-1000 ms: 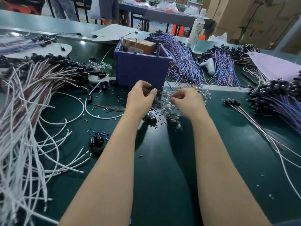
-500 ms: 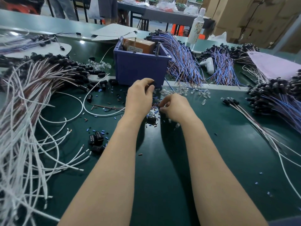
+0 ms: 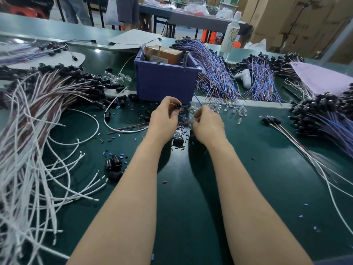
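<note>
Black round plastic socket (image 3: 178, 107), pinched by my left hand (image 3: 164, 120), lies just left of my right hand (image 3: 208, 125); those fingers (image 3: 199, 114) curl over small clear glass bulbs (image 3: 192, 109), hold unclear.

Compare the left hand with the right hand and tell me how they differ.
The left hand pinches a black socket, which shows at its fingertips. The right hand curls by the clear bulbs, and what it holds is hidden. The left hand reaches nearer the blue bin than the right hand does. Both have curled fingers, backs up, over the green table.
</note>
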The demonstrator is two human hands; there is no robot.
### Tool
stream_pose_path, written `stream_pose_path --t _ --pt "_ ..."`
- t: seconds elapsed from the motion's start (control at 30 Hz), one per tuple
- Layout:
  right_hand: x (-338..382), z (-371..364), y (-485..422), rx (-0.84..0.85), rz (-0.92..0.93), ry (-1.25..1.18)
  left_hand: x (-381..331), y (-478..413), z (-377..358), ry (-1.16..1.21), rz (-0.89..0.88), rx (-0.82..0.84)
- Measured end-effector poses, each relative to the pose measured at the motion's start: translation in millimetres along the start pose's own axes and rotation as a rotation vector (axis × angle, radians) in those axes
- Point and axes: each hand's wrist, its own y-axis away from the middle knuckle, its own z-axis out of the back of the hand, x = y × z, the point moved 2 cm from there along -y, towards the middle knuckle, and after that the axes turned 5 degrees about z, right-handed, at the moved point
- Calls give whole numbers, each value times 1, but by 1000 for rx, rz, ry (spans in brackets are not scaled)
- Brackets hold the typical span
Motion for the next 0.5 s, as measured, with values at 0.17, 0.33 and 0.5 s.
stream_pose_path --t 0.17,0.33,0.5 --pt "8 17 1 -144 118 -449 1 -1 -1 -12 -5 16" --pt "8 14 2 -141 73 -503 -1 -1 -1 -42 -31 16" --pt "11 13 2 -109 62 -488 -4 0 0 -83 -90 -31"
